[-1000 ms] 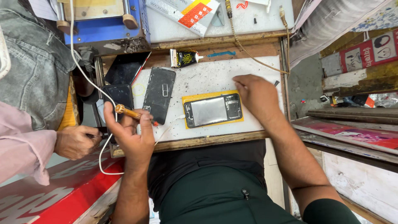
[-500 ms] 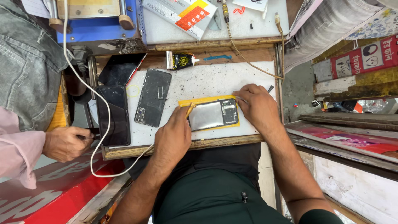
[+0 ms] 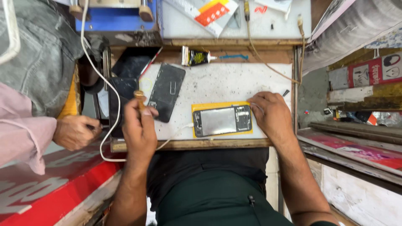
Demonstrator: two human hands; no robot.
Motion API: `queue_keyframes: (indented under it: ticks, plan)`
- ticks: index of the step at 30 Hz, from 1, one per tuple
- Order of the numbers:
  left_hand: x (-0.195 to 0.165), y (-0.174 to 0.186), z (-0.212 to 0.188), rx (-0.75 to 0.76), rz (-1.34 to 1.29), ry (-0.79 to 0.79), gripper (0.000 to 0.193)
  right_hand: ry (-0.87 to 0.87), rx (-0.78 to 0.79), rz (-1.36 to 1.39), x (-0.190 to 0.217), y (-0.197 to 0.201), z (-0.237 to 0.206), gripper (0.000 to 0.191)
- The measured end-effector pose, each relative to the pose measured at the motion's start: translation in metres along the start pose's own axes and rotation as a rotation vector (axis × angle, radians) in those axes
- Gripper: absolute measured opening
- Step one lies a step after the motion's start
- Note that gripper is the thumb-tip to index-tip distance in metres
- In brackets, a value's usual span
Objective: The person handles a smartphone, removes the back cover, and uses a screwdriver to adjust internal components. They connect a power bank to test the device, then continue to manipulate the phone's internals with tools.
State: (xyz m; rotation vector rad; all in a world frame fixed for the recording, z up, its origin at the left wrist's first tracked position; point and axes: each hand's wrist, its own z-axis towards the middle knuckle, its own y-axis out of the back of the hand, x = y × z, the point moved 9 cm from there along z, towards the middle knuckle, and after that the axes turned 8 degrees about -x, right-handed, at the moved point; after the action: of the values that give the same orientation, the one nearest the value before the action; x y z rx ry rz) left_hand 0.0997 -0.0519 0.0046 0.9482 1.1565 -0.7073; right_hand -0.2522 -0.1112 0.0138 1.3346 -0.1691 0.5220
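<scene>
At frame centre on the white scuffed worktop (image 3: 234, 83), the opened silver-backed phone on a yellow pad (image 3: 222, 120) is being steadied by the right hand (image 3: 272, 117), still unassembled, while a brown-handled tool (image 3: 140, 99) is being gripped by the left hand (image 3: 140, 127).

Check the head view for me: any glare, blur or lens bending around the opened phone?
Head view: even daylight, soft shadows only; the opened phone on its yellow pad is sharp, with a mild sheen on its metal plate. The left hand looks slightly soft. Edges bow near the frame corners, wide-lens distortion.
</scene>
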Motion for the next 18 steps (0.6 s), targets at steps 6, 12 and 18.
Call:
queue_keyframes:
  ticks: [6,12,18]
  plan:
    - [0.003,-0.012,0.009,0.056,-0.239,-0.169,0.018,0.014,-0.031,0.028,0.009,-0.002,-0.003,0.019]
    - [0.007,-0.028,0.028,-0.005,-0.206,-0.207,0.066,0.07,-0.032,0.164,0.004,0.003,-0.008,0.029]
    - [0.008,-0.027,0.031,-0.028,0.041,-0.323,0.081,0.262,0.121,0.154,0.022,-0.005,-0.024,0.079]
